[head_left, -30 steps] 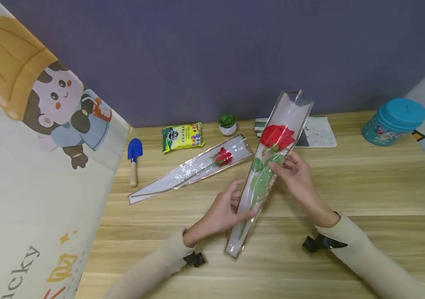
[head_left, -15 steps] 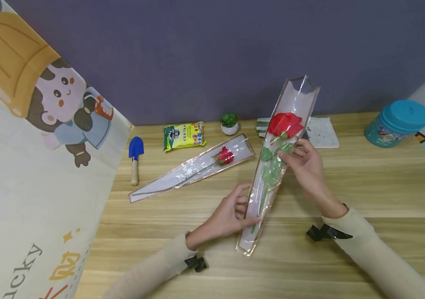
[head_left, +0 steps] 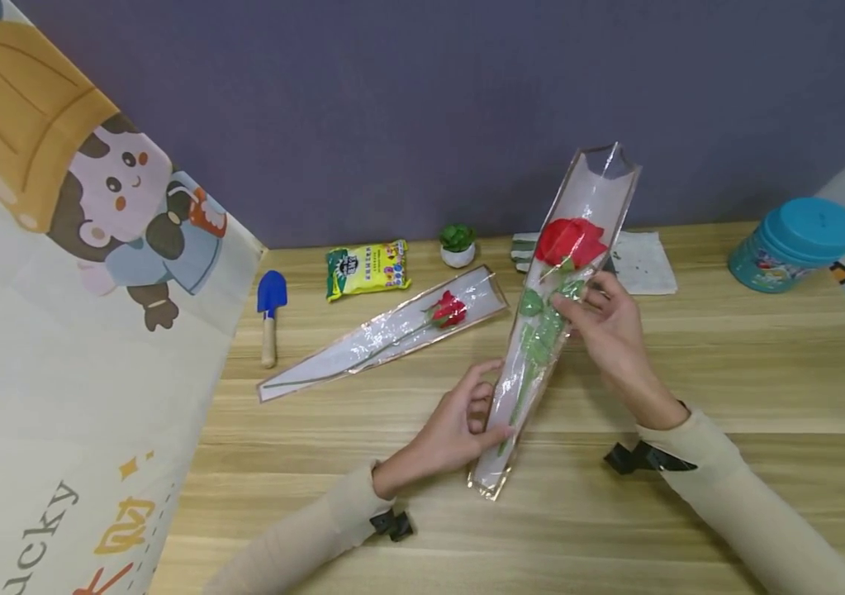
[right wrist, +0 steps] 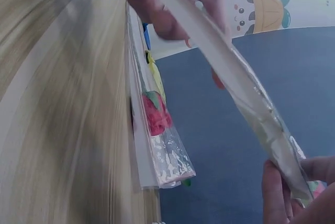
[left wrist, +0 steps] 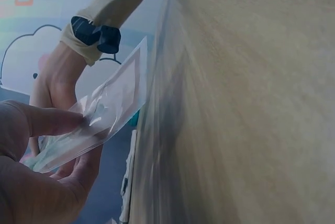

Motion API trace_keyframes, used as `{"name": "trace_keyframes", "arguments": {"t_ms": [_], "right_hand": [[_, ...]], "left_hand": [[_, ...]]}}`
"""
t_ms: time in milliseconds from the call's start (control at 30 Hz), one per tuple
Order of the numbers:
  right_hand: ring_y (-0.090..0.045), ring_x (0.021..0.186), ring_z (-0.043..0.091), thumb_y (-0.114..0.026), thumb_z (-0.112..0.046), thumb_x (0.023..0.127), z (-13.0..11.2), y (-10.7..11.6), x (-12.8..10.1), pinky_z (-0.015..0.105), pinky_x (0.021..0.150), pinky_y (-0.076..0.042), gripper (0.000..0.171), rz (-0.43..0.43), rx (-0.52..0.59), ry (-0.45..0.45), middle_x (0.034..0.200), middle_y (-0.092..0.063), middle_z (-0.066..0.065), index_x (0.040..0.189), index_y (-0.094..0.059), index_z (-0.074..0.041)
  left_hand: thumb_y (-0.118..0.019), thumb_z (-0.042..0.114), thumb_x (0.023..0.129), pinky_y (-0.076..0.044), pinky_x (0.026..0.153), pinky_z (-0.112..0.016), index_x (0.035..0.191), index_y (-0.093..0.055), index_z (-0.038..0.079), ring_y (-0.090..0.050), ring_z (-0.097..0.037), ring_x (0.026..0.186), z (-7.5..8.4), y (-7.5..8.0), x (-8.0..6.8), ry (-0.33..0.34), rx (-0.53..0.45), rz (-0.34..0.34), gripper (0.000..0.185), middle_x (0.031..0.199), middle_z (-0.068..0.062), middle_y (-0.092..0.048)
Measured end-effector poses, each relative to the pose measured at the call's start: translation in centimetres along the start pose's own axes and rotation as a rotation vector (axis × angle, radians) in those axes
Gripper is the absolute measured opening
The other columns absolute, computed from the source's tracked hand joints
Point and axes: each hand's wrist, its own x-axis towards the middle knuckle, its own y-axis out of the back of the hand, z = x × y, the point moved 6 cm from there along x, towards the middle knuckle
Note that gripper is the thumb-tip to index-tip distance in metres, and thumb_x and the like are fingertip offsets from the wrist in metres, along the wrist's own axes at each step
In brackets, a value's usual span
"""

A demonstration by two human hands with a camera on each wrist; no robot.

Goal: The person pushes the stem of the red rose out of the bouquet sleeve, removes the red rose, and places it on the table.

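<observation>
Both hands hold up a long clear sleeve (head_left: 591, 194) with a red rose (head_left: 569, 241) and green leaves inside, tilted over the wooden table (head_left: 727, 372). My left hand (head_left: 487, 406) pinches the narrow lower end between thumb and fingers. My right hand (head_left: 578, 299) grips the sleeve just below the bloom. In the left wrist view the thumb (left wrist: 44, 122) presses on the sleeve (left wrist: 104, 111). The right wrist view shows the sleeve (right wrist: 235, 77) running between both hands. A second wrapped rose (head_left: 446, 310) lies flat on the table, also seen from the right wrist (right wrist: 155, 115).
Along the back edge lie a blue trowel (head_left: 268, 307), a yellow packet (head_left: 366, 268), a small potted plant (head_left: 456, 245) and a white cloth (head_left: 641, 263). A teal canister (head_left: 794, 242) stands at the far right. A cartoon banner (head_left: 58, 289) borders the left.
The held sleeve has risen and shifted a little right and away, standing steeper. Both hands moved with it and kept their grip.
</observation>
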Motion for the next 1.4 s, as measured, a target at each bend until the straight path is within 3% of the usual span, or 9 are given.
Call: {"name": "trace_keyframes", "arguments": {"t_ms": [267,433,733,933,1167,1267,1400], "right_hand": [[-0.075,0.082,0.004,-0.073,-0.005,0.096,0.0,-0.1,-0.1,0.022,0.070,-0.065,0.033,0.011,0.001,0.019,0.104,-0.076,-0.011,0.122,-0.059,-0.018],[-0.076,0.084,0.002,-0.074,-0.007,0.095,0.1,-0.3,-0.3,0.021,0.072,-0.065,0.033,-0.003,-0.063,0.031,0.105,-0.076,-0.014,0.123,-0.060,-0.018],[-0.074,0.087,-0.002,-0.073,-0.017,0.098,0.7,-0.3,-0.7,0.022,0.074,-0.065,0.054,-0.013,-0.269,0.026,0.104,-0.069,-0.026,0.144,-0.051,0.001],[-0.074,0.088,-0.002,-0.072,-0.014,0.099,1.2,-0.4,-1.0,0.021,0.078,-0.065,0.051,-0.008,-0.271,0.036,0.102,-0.070,-0.026,0.141,-0.052,0.006],[-0.073,0.084,-0.003,-0.072,-0.013,0.098,1.4,-0.7,-1.3,0.021,0.074,-0.065,0.048,0.002,-0.275,0.086,0.101,-0.069,-0.025,0.138,-0.056,0.007],[-0.074,0.081,-0.003,-0.073,-0.009,0.097,1.5,-0.9,-1.5,0.022,0.072,-0.065,0.043,0.003,-0.272,0.112,0.102,-0.072,-0.018,0.133,-0.059,0.009],[-0.073,0.081,-0.005,-0.073,-0.009,0.097,1.8,-1.2,-1.6,0.021,0.073,-0.065,0.045,-0.005,-0.290,0.097,0.119,-0.074,0.017,0.137,-0.058,0.007]], "left_hand": [[-0.073,-0.013,0.086,-0.067,0.080,-0.029,0.159,-0.033,0.023,-0.073,-0.020,0.103,0.3,-0.4,-0.1,-0.036,-0.036,-0.015,0.091,0.129,-0.024,-0.069],[-0.072,-0.014,0.085,-0.067,0.080,-0.029,0.157,-0.035,0.020,-0.073,-0.021,0.103,0.3,-0.5,-0.2,-0.048,-0.046,-0.002,0.088,0.128,-0.026,-0.069],[-0.073,-0.015,0.084,-0.067,0.079,-0.027,0.153,-0.044,0.011,-0.073,-0.038,0.102,0.3,-0.5,-0.4,-0.043,-0.032,-0.004,0.080,0.120,-0.028,-0.069],[-0.074,-0.013,0.083,-0.067,0.078,-0.027,0.150,-0.049,0.009,-0.072,-0.016,0.094,0.1,-0.4,-0.4,-0.036,-0.021,0.007,0.074,0.117,-0.026,-0.069],[-0.074,-0.013,0.083,-0.066,0.077,-0.025,0.147,-0.052,0.008,-0.070,-0.004,0.090,0.2,-0.4,-0.4,-0.029,-0.019,0.001,0.071,0.118,-0.025,-0.069],[-0.073,-0.014,0.084,-0.066,0.077,-0.025,0.146,-0.054,0.007,-0.068,-0.002,0.090,0.1,-0.5,-0.4,-0.029,-0.029,-0.009,0.069,0.117,-0.026,-0.067],[-0.072,-0.014,0.084,-0.066,0.079,-0.027,0.146,-0.055,0.007,-0.068,-0.003,0.091,0.2,-0.5,-0.4,-0.035,-0.043,-0.012,0.067,0.117,-0.027,-0.067]]}}
